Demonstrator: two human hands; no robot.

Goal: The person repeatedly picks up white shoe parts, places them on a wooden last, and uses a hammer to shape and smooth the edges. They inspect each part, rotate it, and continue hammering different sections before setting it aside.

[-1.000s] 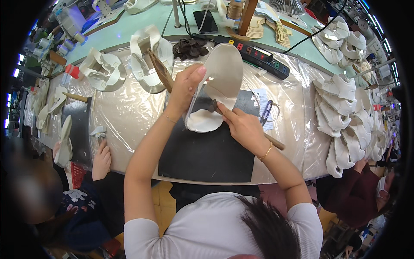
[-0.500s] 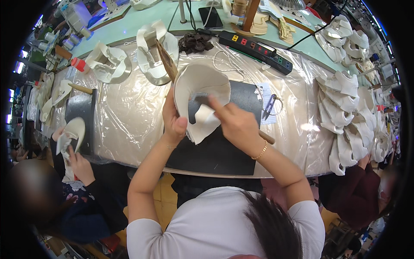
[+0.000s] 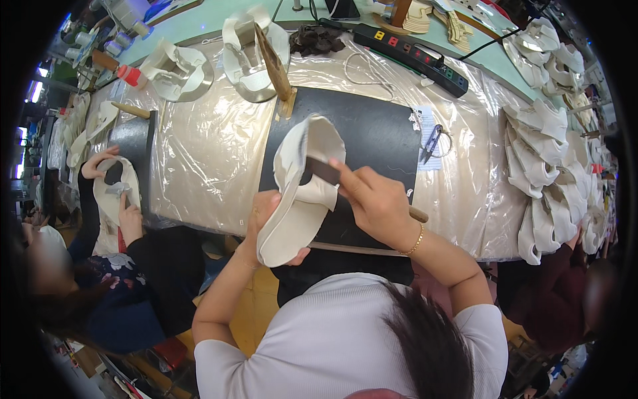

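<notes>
A cream shoe upper (image 3: 292, 229) is tilted over the near part of the black work board (image 3: 352, 123). My left hand (image 3: 264, 216) is closed around its lower left side, with the thumb and fingertips on the edges. In my right hand (image 3: 379, 203) is a hammer (image 3: 323, 171), its dark flat head at the upper's opening. The end of its wooden handle sticks out below my palm. Whether the head touches the upper's lining, I cannot tell. Beyond them a pointed wooden peg (image 3: 274, 63) rises from the board's far left corner.
Two cream uppers (image 3: 176, 70) stand at the far left near a red-capped bottle (image 3: 131, 76). A black power strip (image 3: 412, 56), dark cloth (image 3: 317, 40) and blue-handled snips (image 3: 433, 141) lie around the board. Stacked uppers (image 3: 535, 166) line the right. A co-worker's hand (image 3: 131, 219) handles another upper at left.
The shoe upper has come nearer to me and turned, freeing the view of the wooden peg. My right hand has moved with the hammer slightly right and nearer. The whole view has shifted.
</notes>
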